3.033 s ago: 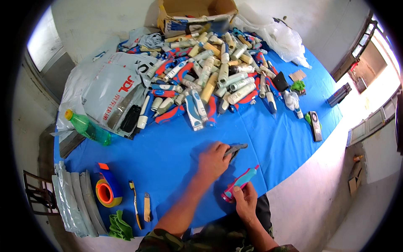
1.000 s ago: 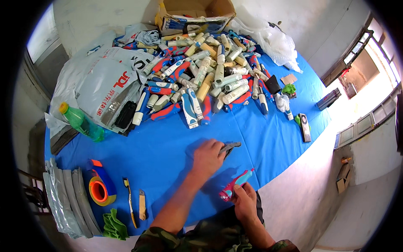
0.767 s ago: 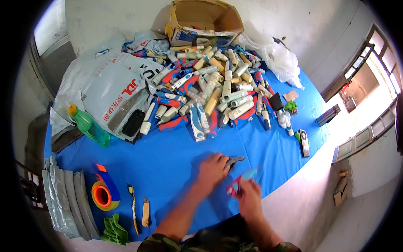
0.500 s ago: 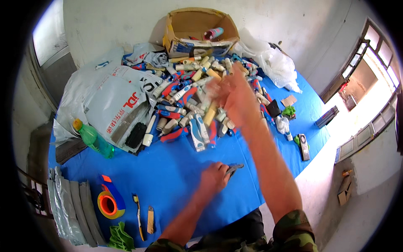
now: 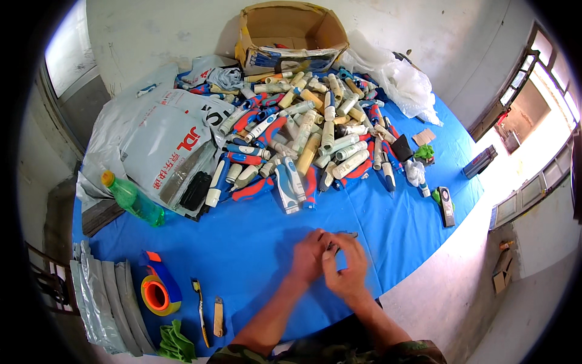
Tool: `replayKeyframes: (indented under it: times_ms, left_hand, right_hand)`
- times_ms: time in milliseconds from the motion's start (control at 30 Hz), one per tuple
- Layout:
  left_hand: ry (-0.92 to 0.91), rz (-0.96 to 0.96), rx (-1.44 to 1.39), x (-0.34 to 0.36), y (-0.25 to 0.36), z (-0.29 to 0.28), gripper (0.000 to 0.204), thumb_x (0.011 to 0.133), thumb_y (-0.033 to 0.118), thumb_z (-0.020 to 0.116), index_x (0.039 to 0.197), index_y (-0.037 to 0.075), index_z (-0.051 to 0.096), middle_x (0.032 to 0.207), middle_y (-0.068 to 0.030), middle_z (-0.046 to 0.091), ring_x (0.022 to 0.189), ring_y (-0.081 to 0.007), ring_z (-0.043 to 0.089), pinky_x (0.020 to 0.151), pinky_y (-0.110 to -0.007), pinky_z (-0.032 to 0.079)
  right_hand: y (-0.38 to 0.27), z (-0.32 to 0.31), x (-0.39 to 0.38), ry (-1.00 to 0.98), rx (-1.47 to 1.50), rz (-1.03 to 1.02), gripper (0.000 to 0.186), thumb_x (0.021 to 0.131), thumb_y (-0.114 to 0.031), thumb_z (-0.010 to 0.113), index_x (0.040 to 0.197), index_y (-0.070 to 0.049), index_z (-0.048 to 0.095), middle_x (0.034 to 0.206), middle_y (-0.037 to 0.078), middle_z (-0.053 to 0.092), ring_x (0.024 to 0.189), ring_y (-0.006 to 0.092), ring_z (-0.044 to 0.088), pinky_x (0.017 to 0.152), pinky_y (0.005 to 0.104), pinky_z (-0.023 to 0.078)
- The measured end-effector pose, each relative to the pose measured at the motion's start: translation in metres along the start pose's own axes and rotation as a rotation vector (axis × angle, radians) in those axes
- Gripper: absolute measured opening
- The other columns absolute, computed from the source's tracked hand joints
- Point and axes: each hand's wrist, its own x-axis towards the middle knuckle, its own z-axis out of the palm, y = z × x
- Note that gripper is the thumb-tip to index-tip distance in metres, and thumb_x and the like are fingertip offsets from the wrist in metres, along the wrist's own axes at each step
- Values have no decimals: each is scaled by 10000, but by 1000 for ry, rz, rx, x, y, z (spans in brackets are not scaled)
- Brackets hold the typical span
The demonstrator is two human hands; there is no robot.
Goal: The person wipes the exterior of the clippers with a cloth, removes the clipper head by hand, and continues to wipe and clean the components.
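Above the blue cloth near the front, my left hand is closed round a small dark grey object, most of it hidden by my fingers. My right hand is against the left, its thumb and fingers bent in a pinch at the same object. Beyond both hands spreads a large pile of used handles in white, cream, blue and red, looking like electric toothbrush bodies. The nearest ones, a pair of white and blue handles, lie just past my fingers.
An open cardboard box stands behind the pile. Left lie a grey plastic mailer, a green bottle, folded bags, a tape dispenser, a toothbrush and a green cloth. A black remote lies right.
My right hand has come back from over the pile to meet my left hand. A pink and blue cylinder seen at the box opening no longer shows.
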Motion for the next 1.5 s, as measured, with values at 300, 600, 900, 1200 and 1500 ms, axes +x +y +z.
replayKeyframes:
  times_ms: [300,600,900,1200,1500]
  left_hand:
    - [-1,-19,-89,6,14,-11,319,832,161,756,1137,74,718,1052,-115,700,952,-358,687,755,-442,558]
    - [-65,-84,-13,4,10,-5,298,844,150,758,1131,96,701,1067,-75,696,971,-353,688,750,-445,558]
    - [-61,-59,2,6,9,-5,288,832,134,760,1110,112,688,1042,-72,680,960,-349,683,751,-453,557]
    - [-64,-48,38,5,5,-2,281,833,140,766,1101,127,683,1042,-58,675,962,-339,682,764,-451,569]
    - [-77,-64,17,6,8,-5,288,825,153,785,1092,125,681,1046,-57,675,981,-327,687,778,-452,579]
  right_hand:
    - [6,32,-44,45,2,1,412,937,-144,759,1321,-11,693,1403,209,639,1247,422,630,1053,498,511]
    - [10,34,-46,56,45,32,409,958,-152,756,1327,10,686,1397,218,640,1251,410,628,1048,481,517]
    - [13,35,-46,67,64,41,407,950,-158,766,1314,9,694,1386,222,644,1240,413,630,1038,479,521]
    - [12,35,-46,64,70,44,402,952,-154,763,1315,5,696,1393,227,637,1241,414,627,1035,482,527]
    - [14,36,-48,60,78,56,404,949,-146,765,1317,6,696,1396,227,625,1261,410,615,1048,474,530]
